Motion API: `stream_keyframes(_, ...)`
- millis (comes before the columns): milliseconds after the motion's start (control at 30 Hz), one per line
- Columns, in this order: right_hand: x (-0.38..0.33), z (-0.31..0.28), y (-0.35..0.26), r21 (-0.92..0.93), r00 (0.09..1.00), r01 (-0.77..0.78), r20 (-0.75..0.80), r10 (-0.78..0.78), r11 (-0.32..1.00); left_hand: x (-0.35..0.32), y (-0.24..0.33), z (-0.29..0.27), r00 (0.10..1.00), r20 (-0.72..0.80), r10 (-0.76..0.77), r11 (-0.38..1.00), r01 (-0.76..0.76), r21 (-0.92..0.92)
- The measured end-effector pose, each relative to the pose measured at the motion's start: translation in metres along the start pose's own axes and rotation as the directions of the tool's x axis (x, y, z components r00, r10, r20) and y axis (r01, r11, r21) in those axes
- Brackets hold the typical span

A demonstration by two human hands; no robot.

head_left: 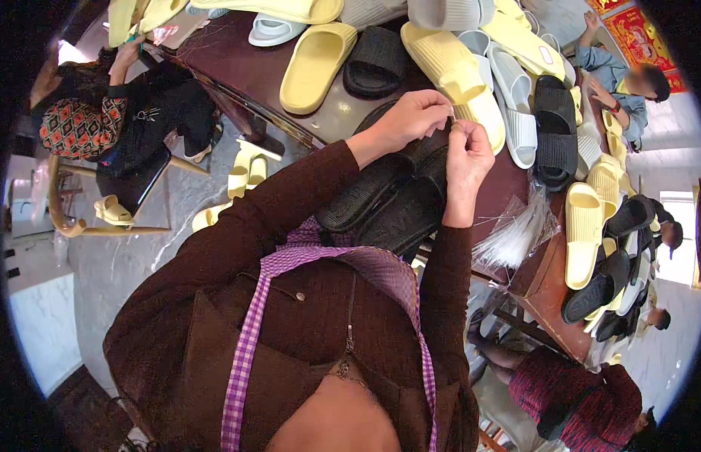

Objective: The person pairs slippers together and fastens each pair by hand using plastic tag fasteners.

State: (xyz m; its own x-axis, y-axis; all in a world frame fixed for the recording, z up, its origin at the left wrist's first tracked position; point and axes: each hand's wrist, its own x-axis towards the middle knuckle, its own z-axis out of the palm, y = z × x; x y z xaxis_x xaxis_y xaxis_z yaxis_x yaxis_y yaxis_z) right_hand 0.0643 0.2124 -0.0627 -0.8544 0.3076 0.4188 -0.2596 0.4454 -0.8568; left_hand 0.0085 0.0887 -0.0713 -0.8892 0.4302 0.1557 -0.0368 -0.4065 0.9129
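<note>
Spreading far across the scene is a dark brown wooden counter (pixel 245 71) covered with soft foam slippers. A pair of black ribbed foam slippers (pixel 395 200) lies near the person, just under both hands. A long yellow foam slipper (pixel 316 66) sits farther off to the left. A bunch of thin clear plastic strips (pixel 516 233) lies to the right. The left hand (pixel 410 117) and right hand (pixel 467 154) are pinched almost closed, fingertips meeting on something too tiny to tell.
</note>
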Motion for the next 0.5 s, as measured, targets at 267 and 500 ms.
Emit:
stream_keyframes(267,0.0011,0.0030,0.0074,0.024,0.998,0.035,-0.059,-0.034,0.999,-0.0020,0.0032,0.0008,1.000,0.016,-0.007,1.000,0.007,0.015)
stream_keyframes(500,0.0017,0.0024,0.0074,0.062,0.995,0.043,-0.089,-0.037,0.997,-0.0022,0.0028,-0.0004,0.996,0.081,-0.025,1.000,0.024,0.012)
